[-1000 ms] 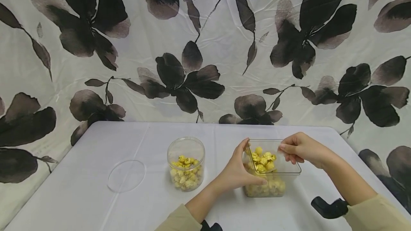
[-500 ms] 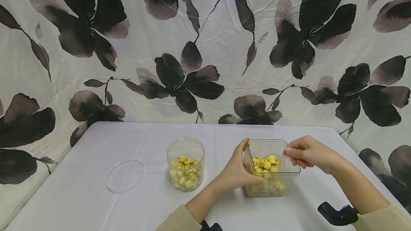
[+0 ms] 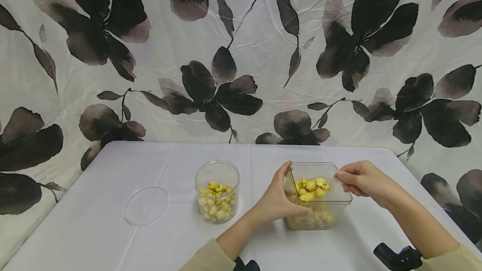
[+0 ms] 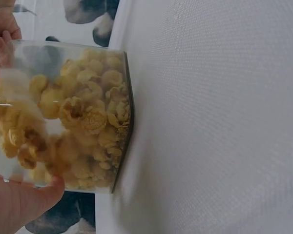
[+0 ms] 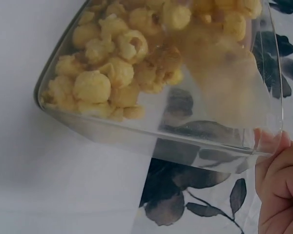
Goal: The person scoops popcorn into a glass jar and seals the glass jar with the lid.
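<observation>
Clear round lid (image 3: 147, 205) flat on white table (image 3: 113, 237), round popcorn jar (image 3: 217, 190) beside it, left hand (image 3: 278, 202) gripping square popcorn container (image 3: 318, 195) left side, right hand (image 3: 363, 179) fingers pinching its right rim, container between hands.

popcorn (image 3: 311, 187): yellow | tablecloth (image 3: 113, 237): white | backdrop (image 3: 241, 53): white, black flower print | sleeves (image 3: 207, 258): beige

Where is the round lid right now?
In the head view the round lid lies flat on the white table, left of the round jar of popcorn and apart from it, far from both hands at the square tub.
</observation>
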Demonstrator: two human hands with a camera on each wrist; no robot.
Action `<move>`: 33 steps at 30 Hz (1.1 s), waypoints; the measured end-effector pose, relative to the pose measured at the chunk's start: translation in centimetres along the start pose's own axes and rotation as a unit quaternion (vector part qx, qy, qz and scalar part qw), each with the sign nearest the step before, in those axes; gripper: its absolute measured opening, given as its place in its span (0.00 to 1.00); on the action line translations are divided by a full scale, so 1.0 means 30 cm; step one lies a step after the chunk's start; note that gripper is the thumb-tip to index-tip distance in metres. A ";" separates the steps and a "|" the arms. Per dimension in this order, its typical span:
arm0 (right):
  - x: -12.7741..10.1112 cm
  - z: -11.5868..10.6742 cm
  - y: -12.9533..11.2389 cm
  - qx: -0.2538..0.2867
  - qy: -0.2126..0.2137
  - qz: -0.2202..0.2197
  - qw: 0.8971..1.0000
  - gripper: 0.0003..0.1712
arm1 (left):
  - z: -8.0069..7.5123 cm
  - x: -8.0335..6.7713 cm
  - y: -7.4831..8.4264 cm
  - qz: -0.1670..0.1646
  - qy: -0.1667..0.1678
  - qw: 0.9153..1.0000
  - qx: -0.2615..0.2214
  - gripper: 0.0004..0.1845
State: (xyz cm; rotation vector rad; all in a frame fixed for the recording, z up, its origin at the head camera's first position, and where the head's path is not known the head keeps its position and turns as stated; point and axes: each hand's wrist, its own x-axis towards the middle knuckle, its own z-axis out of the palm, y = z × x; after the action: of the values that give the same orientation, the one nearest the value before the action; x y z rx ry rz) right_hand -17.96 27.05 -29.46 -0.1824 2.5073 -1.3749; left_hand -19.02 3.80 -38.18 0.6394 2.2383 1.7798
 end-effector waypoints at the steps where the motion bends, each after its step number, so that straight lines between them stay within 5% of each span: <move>1: 0.004 0.002 0.000 0.004 0.002 0.001 1.000 0.16 | 0.000 0.000 0.000 0.001 0.000 1.000 -0.001 0.63; 12: 0.030 -0.022 -0.019 0.052 -0.001 0.013 0.999 0.18 | -0.005 0.024 0.008 0.012 0.002 1.000 0.010 0.63; 33: 0.013 -0.036 0.060 0.115 -0.016 -0.001 0.993 0.13 | 0.000 -0.002 -0.008 -0.003 0.000 1.000 -0.002 0.63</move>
State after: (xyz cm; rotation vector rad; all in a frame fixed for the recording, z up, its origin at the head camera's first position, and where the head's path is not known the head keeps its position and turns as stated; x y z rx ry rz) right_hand -18.62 28.78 -30.48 -0.1581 2.3006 -1.6327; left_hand -19.01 3.74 -38.42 0.6314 2.2345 1.7801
